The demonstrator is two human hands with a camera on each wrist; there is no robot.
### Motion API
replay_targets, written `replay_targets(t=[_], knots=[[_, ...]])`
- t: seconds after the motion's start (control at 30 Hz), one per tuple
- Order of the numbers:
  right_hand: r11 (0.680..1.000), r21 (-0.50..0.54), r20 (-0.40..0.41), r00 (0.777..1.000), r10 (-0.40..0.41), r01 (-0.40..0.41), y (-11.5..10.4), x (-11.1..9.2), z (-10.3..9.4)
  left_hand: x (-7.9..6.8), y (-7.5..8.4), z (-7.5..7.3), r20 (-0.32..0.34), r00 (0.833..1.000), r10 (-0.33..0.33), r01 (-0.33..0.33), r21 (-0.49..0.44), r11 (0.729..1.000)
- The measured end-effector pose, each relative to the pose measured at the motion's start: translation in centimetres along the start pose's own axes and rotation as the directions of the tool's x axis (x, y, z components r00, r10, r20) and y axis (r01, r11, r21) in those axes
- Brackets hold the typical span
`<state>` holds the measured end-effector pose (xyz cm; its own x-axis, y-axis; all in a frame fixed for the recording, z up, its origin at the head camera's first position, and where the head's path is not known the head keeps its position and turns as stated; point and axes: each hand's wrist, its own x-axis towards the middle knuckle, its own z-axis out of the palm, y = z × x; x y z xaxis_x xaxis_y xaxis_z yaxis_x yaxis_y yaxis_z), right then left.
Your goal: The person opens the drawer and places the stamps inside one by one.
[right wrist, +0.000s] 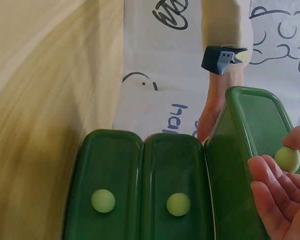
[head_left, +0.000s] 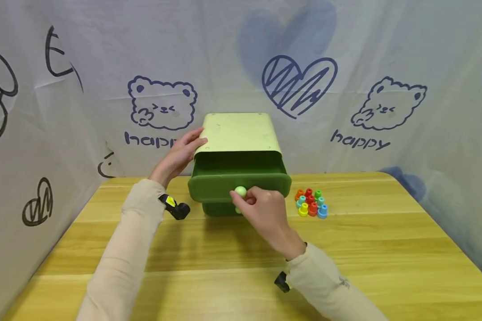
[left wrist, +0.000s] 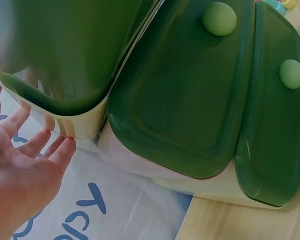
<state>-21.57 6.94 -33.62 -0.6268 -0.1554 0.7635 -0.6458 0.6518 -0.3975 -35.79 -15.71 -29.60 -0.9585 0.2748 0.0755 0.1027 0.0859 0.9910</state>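
A small cabinet [head_left: 238, 131] with a pale yellow-green shell and dark green drawers stands near the back of the table. Its top drawer [head_left: 213, 188] is pulled partway out, and the visible part of its inside looks empty. My right hand [head_left: 265, 213] pinches the round light green knob [right wrist: 288, 159] of that drawer between thumb and fingers. Against the upper left side of the shell rests my left hand [head_left: 180, 154], its fingers fairly straight in the left wrist view. Two lower drawers, with round knobs [right wrist: 178, 204], are closed in the right wrist view.
Several small coloured cone-shaped pieces [head_left: 312, 203] stand grouped on the wooden table [head_left: 225, 285], right of the cabinet. A pale cloth [head_left: 233, 58] with drawn bears and hearts hangs close behind it and along both sides.
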Motion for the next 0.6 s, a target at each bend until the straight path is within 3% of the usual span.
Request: replay_targets(t=[0.33,0.6], knots=[[0.996,0.081,0.006,0.999,0.048,-0.048,-0.6,-0.8,-0.4,0.1,-0.1,-0.1,0.020,1.000,-0.009,0.008,0.031,0.999],[0.997,0.063,0.013,0.999,0.034,-0.035,-0.9,-1.3,-0.7,0.0,-0.1,-0.2,0.026,1.000,-0.004,0.004,0.022,1.000]])
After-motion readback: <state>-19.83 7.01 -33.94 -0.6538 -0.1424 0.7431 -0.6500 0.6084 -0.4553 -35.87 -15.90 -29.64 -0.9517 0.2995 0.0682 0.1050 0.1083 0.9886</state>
